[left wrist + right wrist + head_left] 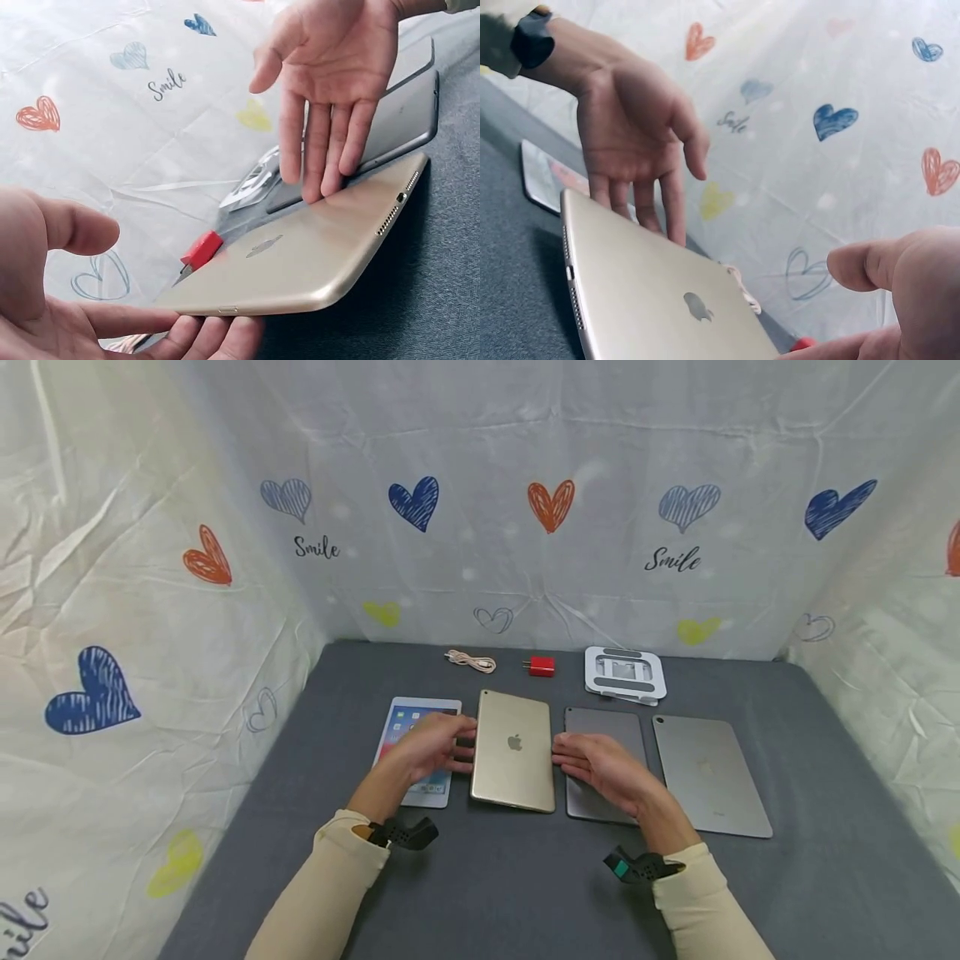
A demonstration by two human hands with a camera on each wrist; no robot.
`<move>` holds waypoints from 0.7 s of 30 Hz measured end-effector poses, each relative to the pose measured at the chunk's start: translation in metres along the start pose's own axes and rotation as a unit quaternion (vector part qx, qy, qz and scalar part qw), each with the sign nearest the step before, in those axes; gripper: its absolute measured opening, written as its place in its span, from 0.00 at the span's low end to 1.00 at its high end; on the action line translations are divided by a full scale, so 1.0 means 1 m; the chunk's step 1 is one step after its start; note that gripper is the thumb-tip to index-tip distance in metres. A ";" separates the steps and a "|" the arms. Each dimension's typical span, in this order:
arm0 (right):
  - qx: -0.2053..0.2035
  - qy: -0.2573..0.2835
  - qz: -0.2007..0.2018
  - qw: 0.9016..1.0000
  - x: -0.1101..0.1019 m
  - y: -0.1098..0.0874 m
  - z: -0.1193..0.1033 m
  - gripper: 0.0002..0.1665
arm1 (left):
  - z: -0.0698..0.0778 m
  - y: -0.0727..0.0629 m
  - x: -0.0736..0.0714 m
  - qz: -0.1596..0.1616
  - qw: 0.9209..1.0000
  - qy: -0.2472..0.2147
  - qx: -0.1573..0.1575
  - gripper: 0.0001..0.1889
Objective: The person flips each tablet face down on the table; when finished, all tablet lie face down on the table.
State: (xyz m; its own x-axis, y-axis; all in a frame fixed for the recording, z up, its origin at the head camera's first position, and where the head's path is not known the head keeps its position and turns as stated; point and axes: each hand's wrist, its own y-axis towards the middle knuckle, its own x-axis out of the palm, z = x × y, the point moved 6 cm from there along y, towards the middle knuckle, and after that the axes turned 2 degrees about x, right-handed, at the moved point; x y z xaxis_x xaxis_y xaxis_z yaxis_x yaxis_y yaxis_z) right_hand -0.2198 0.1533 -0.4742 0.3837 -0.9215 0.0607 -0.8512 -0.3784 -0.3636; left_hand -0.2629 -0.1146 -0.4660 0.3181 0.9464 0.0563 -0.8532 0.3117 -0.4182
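A gold tablet (513, 752) shows its back with a dark apple logo. It tilts, at least partly raised off the grey cloth, with shadow beneath it in both wrist views. At its left edge is my left hand (431, 745), fingertips touching the edge from below and thumb apart (82, 300). My right hand (603, 767) is at the opposite edge, its fingers straight and its thumb raised; whether they bear on the edge cannot be told. Under the left hand lies a white tablet (438, 799) with a lit screen. Beneath the right hand is a dark grey tablet (600, 806), face down.
A larger grey tablet (712, 777) lies face down at the right. Along the back are a coiled pale cable (471, 661), a red charger plug (541, 666) and a folded white stand (625, 675). Heart-printed white cloth (480, 460) walls the table's back and sides.
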 end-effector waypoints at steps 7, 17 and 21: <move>0.010 -0.021 0.023 0.999 0.000 -0.002 -0.001 0.42 | -0.003 -0.001 0.007 -0.001 0.999 0.036 -0.002 0.28; -0.011 -0.058 0.045 0.997 0.006 -0.003 -0.013 0.38 | 0.004 -0.017 0.000 -0.020 0.996 0.078 0.032 0.33; -0.030 -0.033 0.020 0.999 0.012 -0.002 -0.020 0.40 | 0.008 -0.027 -0.015 -0.048 0.998 0.015 0.026 0.34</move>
State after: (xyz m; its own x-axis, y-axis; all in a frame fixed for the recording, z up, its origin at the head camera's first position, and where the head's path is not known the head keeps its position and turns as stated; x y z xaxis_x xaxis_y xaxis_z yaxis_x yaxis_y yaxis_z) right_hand -0.2213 0.1412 -0.4541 0.3700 -0.9289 -0.0151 -0.8855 -0.3477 -0.3082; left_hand -0.2480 -0.1367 -0.4484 0.4106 0.9094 0.0664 -0.8384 0.4051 -0.3647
